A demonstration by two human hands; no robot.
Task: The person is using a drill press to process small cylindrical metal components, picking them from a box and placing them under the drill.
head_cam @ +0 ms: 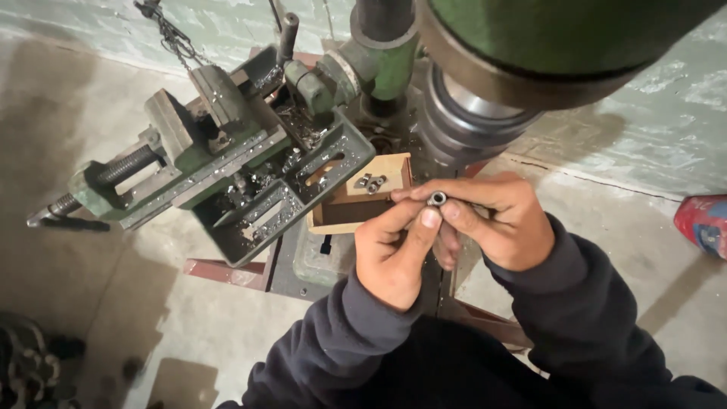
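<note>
From the head camera, both hands met just in front of the drill press. The right hand (pixel 506 227) and the left hand (pixel 394 254) pinched a small metal nut (pixel 437 198) between them: the right thumb and forefinger closed on it from the right, while the left thumb pressed against it from below. Each hand's grip was closed tight on the nut, with the other fingers curled into the palms. Only the nut's round face and dark bore showed; its sides were covered by fingertips, so its outer shape could not be told.

Just beside the hands, to the left, a small cardboard box (pixel 379 191) stood with a flap open, and a few more small metal parts (pixel 370 182) lay on the flap, too small to make out clearly. The box's lower part was hidden behind the left hand.

Further left, a green drill vise (pixel 219 144) sat on the machine's table (pixel 318 250), its tray strewn with metal shavings. Its screw handle ran out toward the left edge. The green drill head (pixel 560 38) filled the top right, blurred and cut off by the frame, hiding the spindle below it. A chain (pixel 176 42) hung near the top left.

At the right edge a red container (pixel 703 221) was cut off. Dark objects (pixel 30 363) on the floor at the lower left were too dim to identify. The person's dark sleeves (pixel 341 341) ran out of the bottom of the frame.
</note>
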